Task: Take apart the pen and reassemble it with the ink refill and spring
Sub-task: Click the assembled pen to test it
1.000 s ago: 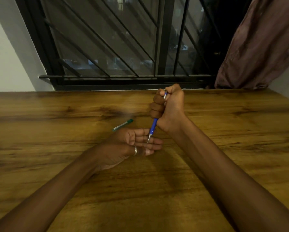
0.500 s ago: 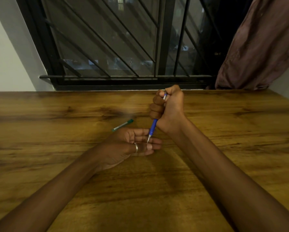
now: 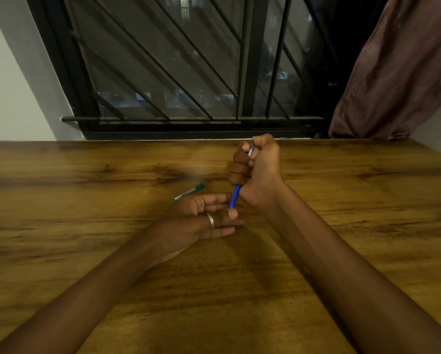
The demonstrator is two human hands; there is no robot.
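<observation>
A blue pen (image 3: 235,196) stands almost upright over the wooden table (image 3: 86,226), clicker end up and tip down. My right hand (image 3: 257,172) is closed in a fist around its upper barrel, and the silver top sticks out above the fingers. My left hand (image 3: 204,218) lies palm up just below it, with a ring on one finger. The left thumb presses the pen's tip against the outstretched fingers and hides the metal point. No spring or refill shows.
A green and white pen (image 3: 188,192) lies on the table just behind my left hand. A barred window (image 3: 176,72) runs along the table's far edge, and a brown curtain (image 3: 393,72) hangs at the right.
My left thumb has closed over the pen's tip, and the metal point seen before is now covered. The right fist and the green pen have stayed where they were.
</observation>
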